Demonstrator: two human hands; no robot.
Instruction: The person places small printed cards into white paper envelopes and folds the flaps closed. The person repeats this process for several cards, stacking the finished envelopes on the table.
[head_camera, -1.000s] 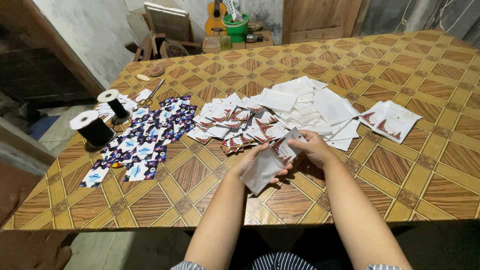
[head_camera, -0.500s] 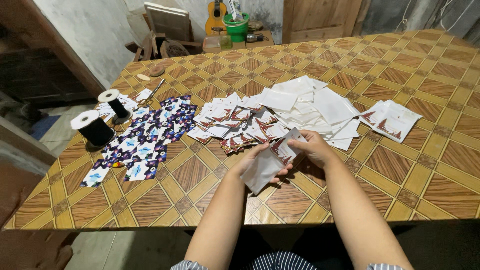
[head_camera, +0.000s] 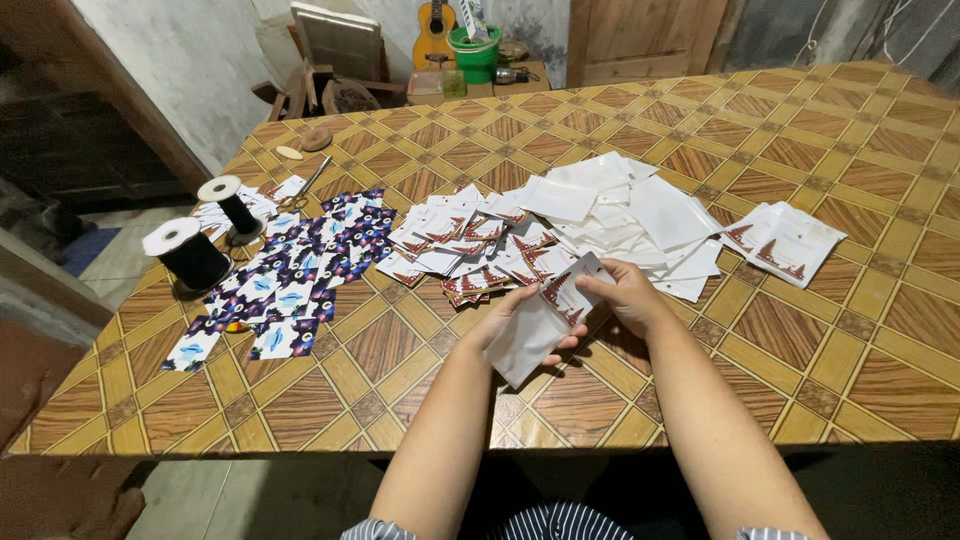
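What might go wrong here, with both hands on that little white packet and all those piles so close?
The white packet is held only at its edges by the left hand and right hand, so it might slip. The loose heap of packets lies right behind the hands; a nudge may scatter it. The thread spool stands near the table edge and may topple off.

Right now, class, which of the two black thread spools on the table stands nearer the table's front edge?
The larger spool, at the far left beside the dark patterned pieces; the slimmer spool stands farther back.
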